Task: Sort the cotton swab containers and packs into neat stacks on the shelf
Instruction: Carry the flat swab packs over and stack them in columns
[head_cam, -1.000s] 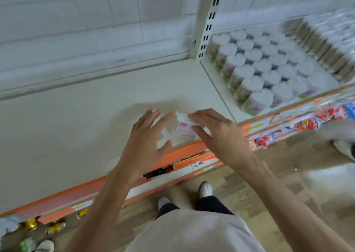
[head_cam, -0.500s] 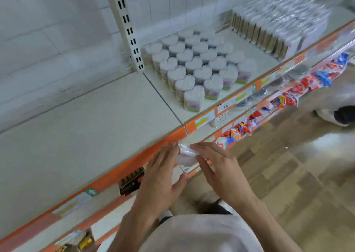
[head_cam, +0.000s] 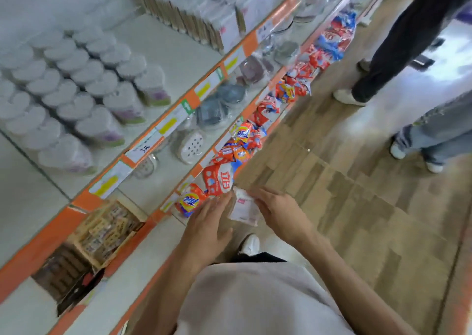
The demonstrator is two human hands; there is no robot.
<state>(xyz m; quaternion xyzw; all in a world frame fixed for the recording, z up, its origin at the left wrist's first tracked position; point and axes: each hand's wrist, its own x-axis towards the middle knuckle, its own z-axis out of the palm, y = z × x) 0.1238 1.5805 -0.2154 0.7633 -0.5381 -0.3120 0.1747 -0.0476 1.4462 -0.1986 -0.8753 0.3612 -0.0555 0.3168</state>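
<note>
A small flat cotton swab pack, white with a pink label, hangs between both my hands in front of my body, off the shelf and above the floor. My left hand presses its left edge and my right hand grips its right side. Several heart-shaped cotton swab containers stand in tight rows on the top shelf at upper left. Behind them, at the top, stands a row of flat swab packs on edge.
Orange-edged shelves run diagonally at left, with round cases and red and orange detergent bags on lower levels and a box of clips. Two people's legs stand on the wooden floor at right.
Both hands have drawn the pack back from the empty shelf section, down and away from its edge. My view has swung right toward the stocked section and the aisle.
</note>
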